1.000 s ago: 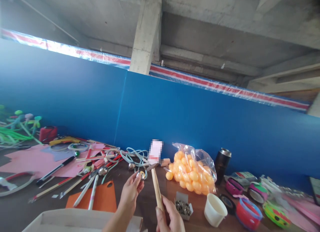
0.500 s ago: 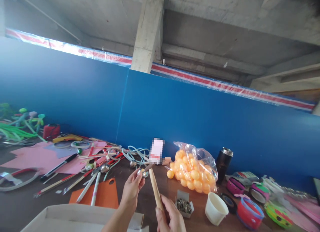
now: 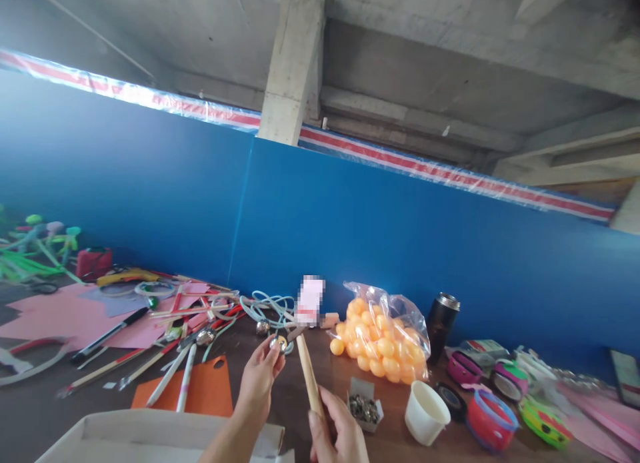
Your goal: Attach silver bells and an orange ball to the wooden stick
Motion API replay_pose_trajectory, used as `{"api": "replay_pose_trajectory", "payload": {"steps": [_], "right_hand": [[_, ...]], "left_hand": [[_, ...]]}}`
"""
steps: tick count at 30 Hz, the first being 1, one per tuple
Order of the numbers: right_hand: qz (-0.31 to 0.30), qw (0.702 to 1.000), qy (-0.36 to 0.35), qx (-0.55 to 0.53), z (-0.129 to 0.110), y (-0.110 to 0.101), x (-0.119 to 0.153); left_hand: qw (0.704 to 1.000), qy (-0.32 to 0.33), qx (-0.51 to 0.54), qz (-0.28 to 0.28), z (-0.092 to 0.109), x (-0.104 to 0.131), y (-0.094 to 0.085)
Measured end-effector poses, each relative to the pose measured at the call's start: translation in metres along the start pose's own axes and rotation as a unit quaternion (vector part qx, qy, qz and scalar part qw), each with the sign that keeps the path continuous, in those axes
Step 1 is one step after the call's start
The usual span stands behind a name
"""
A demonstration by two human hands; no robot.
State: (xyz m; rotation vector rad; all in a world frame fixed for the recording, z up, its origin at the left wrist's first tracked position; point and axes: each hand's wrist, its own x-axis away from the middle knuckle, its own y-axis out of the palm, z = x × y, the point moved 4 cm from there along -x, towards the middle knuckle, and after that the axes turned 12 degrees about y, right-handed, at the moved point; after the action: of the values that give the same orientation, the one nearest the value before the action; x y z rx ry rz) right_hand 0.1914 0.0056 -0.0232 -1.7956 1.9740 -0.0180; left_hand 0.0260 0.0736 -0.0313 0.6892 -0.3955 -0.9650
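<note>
My left hand (image 3: 257, 376) is closed, pinching a small shiny silver bell (image 3: 281, 344) between thumb and fingertips. Wrapped round the lower part of a pale wooden stick (image 3: 309, 376) is my right hand (image 3: 337, 426). The stick tilts up and leftward, its upper end just right of the bell. A brownish piece (image 3: 295, 333) shows by that end; whether it is joined to the stick I cannot tell. Behind the bell, another silver bell (image 3: 263, 327) lies on the dark table by a coil of pale blue cord (image 3: 267, 306).
Right of my hands are a small box of metal bits (image 3: 364, 410), a white paper cup (image 3: 427, 413), a bag of orange balls (image 3: 385, 340) and a black bottle (image 3: 443, 323). An orange sheet (image 3: 210, 386), a white tray (image 3: 150, 423) and several sticks lie left.
The whole view has shifted slightly, so things appear a little further left. Both hands keep their grips and have barely moved relative to each other.
</note>
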Motion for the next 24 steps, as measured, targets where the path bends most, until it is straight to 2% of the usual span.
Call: {"api": "replay_pose_trajectory", "payload": {"steps": [6,10,13,24], "right_hand": [[-0.053,0.998,0.012,0.019,-0.0051,-0.001,-0.0002],[-0.002,1.0,-0.002,-0.003,-0.0046,-0.0001,0.0008],[0.015,1.0,0.009,-0.013,-0.0053,-0.0015,-0.0004],[-0.013,1.0,0.019,-0.016,0.0001,0.0024,0.0004]], "left_hand": [[1.0,0.004,0.008,0.004,-0.0006,-0.0004,0.0017],[1.0,0.002,0.017,0.003,-0.0002,0.0011,0.0016],[1.0,-0.007,0.027,-0.004,0.0001,0.0027,0.0014],[0.999,-0.017,0.047,-0.004,-0.0013,0.0011,0.0017]]}}
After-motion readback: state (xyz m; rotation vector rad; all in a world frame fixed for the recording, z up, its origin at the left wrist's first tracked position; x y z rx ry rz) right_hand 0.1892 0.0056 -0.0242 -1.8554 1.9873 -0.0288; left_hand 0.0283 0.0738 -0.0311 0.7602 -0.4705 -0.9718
